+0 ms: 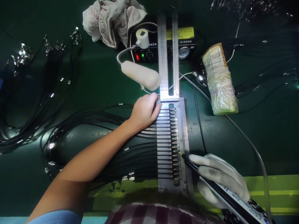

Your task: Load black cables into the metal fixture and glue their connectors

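Note:
My bare left hand (145,109) grips the upper left edge of a slotted metal fixture (163,151), its fingers curled and partly hidden. Several black cables (146,152) lie side by side across this fixture, their small wired connectors (174,140) in a row along its right side. In a white glove, my right hand (219,177) holds a slanted pen-shaped dispenser (210,183) with a black front and a white, blue-printed body. Its thin tip is close to the connectors in the lower half of the row; whether it touches one I cannot tell.
A white lamp (141,74) lights the fixture. Behind stand a black control box (149,57) with a gauge and a crumpled cloth (112,21). At right are a plastic-wrapped bundle (220,81) and a clear hose (254,149). Cable bundles (35,109) lie at left.

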The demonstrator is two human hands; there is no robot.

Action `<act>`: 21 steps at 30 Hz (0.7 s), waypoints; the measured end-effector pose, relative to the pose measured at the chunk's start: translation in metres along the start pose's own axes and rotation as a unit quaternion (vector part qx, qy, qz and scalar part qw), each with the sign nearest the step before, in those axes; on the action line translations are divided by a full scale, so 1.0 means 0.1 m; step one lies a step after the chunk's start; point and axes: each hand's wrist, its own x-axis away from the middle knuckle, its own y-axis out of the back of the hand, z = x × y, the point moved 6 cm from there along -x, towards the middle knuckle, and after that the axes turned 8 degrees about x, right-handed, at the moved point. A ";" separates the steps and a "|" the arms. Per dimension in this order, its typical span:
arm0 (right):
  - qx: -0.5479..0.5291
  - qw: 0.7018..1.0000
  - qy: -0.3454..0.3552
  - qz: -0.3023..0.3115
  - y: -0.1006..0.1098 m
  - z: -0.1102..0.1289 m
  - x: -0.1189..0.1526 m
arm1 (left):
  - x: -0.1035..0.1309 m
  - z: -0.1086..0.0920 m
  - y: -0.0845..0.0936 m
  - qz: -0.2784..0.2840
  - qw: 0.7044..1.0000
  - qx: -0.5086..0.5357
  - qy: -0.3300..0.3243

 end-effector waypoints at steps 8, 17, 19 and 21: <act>0.000 1.000 -0.009 -0.011 -0.01 -0.01 0.00 | -0.01 0.00 0.00 0.005 1.000 -0.001 0.006; 0.003 1.000 -0.008 -0.010 0.01 0.01 0.02 | 0.00 0.00 0.00 -0.004 1.000 0.001 -0.004; 0.004 1.000 -0.006 -0.013 0.01 0.01 0.02 | 0.00 0.00 0.00 -0.004 1.000 0.000 -0.005; 0.002 1.000 -0.007 -0.017 0.01 0.01 0.03 | 0.00 0.00 0.00 -0.003 1.000 0.001 -0.003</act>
